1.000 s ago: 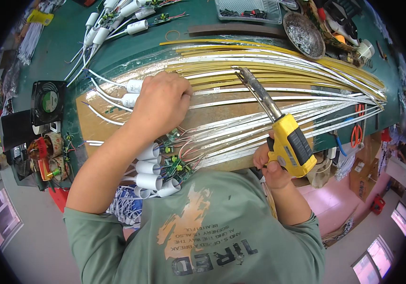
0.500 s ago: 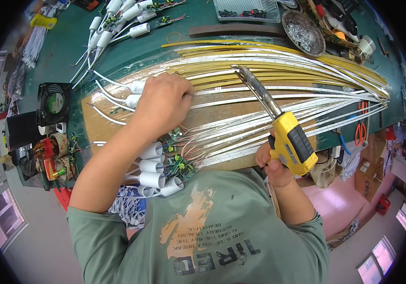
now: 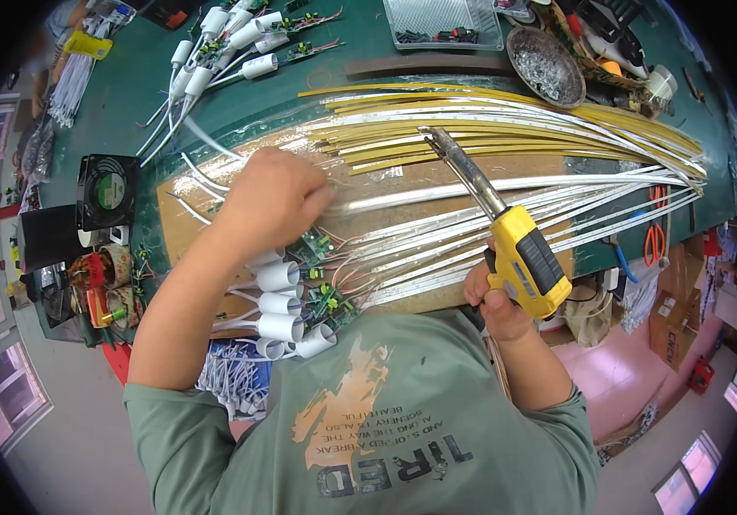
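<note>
My left hand (image 3: 275,196) is closed above the brown board (image 3: 488,165). From under its fingers a motion-smeared white LED strip (image 3: 377,204) runs right; the gripped part is hidden. White cables (image 3: 205,176) stick out on the hand's left. My right hand (image 3: 497,305) is wrapped round the grip of a yellow soldering gun (image 3: 530,262), its dark metal tip pointing up and left over the strips. Below my left hand lie white cylindrical housings (image 3: 279,326) and green circuit boards (image 3: 325,300), with thin wires leading to more white strips (image 3: 437,245).
Yellow-backed strips (image 3: 437,142) fan across the far side. Beyond them are a round metal dish (image 3: 547,67), a clear tray (image 3: 445,21) and more white housings (image 3: 257,67). A black fan (image 3: 106,193) stands left; orange-handled scissors (image 3: 654,236) lie right.
My left hand has moved slightly down and left, and the white strip beside it has shifted downward. The white housings seen next to that hand are now hidden. My right hand has barely moved.
</note>
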{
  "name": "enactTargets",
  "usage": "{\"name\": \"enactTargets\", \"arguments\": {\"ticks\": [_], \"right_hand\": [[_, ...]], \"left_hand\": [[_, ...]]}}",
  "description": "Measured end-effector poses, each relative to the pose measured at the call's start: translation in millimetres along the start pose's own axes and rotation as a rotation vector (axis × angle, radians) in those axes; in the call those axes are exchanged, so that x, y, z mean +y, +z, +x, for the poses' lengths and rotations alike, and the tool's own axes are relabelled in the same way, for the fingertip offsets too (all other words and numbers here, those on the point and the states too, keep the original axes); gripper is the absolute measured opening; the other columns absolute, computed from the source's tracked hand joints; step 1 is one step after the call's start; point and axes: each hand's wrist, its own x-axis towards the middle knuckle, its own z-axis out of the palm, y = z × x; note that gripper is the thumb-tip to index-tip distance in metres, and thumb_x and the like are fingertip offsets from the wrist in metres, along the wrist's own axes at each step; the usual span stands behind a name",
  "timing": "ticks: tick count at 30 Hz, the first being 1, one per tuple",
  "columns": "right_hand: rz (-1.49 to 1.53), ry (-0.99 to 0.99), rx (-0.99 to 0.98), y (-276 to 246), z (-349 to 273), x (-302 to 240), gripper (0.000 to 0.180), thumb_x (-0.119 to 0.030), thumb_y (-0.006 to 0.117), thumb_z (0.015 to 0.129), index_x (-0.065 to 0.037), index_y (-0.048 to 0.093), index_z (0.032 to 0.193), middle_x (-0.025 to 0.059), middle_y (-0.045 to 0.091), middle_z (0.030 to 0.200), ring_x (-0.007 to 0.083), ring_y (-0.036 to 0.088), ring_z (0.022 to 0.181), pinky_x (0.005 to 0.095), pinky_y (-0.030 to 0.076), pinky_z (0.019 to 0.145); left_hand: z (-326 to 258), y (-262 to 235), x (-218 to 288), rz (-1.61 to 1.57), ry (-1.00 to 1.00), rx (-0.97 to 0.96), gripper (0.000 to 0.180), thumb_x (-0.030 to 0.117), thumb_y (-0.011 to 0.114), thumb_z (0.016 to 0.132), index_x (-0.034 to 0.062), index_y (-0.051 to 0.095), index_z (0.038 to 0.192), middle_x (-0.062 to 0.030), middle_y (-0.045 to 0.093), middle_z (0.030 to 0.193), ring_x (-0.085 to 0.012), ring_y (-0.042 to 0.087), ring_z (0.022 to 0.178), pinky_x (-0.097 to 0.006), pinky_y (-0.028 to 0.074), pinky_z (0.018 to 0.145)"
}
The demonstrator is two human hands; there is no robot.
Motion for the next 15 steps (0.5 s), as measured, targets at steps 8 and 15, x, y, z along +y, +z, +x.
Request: {"name": "enactTargets", "arguments": {"ticks": [8, 15], "right_hand": [[-0.010, 0.012, -0.003, -10, -6, 6, 0.077, -0.032, 0.078, 0.078, -0.003, 0.037, 0.137, 0.0026, 0.049, 0.072, 0.0151, 0.048, 0.063, 0.0290, 0.038, 0.056], [-0.016, 0.029, 0.005, -9, -6, 7, 0.076, -0.033, 0.077, 0.079, -0.002, 0.037, 0.136, 0.0025, 0.050, 0.074, 0.0148, 0.047, 0.064, 0.0286, 0.039, 0.057]], "left_hand": [[-6, 0, 16, -0.036, 0.045, -0.125, 0.015, 0.020, 0.063, 0.084, 0.0064, 0.067, 0.081, -0.0103, 0.062, 0.079, -0.0325, 0.062, 0.088, -0.043, 0.049, 0.076], [16, 28, 20, 0.059, 0.058, 0.141, 0.013, 0.018, 0.063, 0.083, 0.0074, 0.069, 0.088, -0.0084, 0.063, 0.087, -0.0292, 0.063, 0.086, -0.040, 0.051, 0.077]]}}
